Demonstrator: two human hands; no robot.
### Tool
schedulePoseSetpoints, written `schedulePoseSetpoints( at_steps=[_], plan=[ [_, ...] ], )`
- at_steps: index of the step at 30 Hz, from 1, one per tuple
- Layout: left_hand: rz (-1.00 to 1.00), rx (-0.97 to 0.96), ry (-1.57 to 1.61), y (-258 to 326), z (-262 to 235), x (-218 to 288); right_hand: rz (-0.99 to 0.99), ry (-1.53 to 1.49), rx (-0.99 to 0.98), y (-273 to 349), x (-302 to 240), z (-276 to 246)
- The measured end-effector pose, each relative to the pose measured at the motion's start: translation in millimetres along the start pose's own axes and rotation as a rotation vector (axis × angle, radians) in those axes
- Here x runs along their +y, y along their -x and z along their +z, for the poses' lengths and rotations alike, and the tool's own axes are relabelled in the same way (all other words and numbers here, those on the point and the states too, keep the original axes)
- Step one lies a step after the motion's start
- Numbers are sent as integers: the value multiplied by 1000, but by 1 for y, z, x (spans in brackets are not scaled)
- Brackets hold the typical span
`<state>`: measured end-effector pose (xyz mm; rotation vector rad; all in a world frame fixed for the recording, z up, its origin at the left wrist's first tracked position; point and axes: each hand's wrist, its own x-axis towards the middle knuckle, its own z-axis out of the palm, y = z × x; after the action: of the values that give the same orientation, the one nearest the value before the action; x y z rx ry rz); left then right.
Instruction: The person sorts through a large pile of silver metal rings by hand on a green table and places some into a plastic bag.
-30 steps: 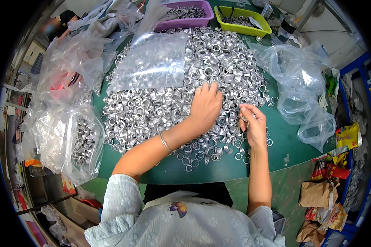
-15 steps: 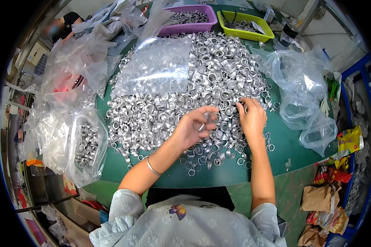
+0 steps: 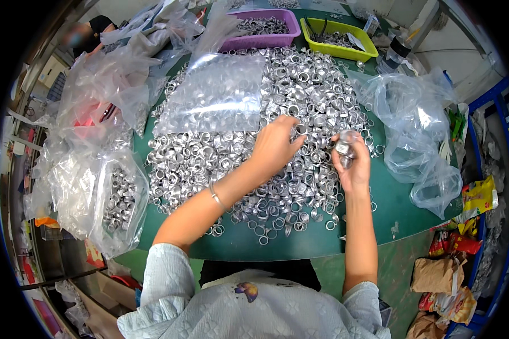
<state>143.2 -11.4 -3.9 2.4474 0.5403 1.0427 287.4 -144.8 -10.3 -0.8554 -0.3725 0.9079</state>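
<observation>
Left hand (image 3: pixel 274 148) lies on heap of silver metal rings (image 3: pixel 249 152), fingertips pinching one ring at heap's middle. Right hand (image 3: pixel 350 164) raised just above heap's right edge, clenched around small stack of rings (image 3: pixel 344 148). Bare green table (image 3: pixel 300 240) only along near rim. Clear plastic bags (image 3: pixel 90 181) crowd left, more bags (image 3: pixel 418 141) right. Purple tray (image 3: pixel 263 28), yellow-green tray (image 3: pixel 336 39) at far edge. Yellow and red packets (image 3: pixel 472 212) low right.

Purple tray (image 3: pixel 291 20) and yellow tray (image 3: pixel 362 52) at far table edge; clear plastic bags (image 3: pixel 418 141) right; snack packets (image 3: pixel 478 195).
</observation>
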Motion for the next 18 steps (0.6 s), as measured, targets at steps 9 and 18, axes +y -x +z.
schedulePoseSetpoints(
  at_steps=[9, 18],
  plan=[
    [-1100, -460, 1666, 4, -37, 10, -413, 983, 8, -32, -7, 3],
    [-1300, -213, 1843, 19, -37, 0, -475, 1025, 4, -27, -1, 18]
  ],
)
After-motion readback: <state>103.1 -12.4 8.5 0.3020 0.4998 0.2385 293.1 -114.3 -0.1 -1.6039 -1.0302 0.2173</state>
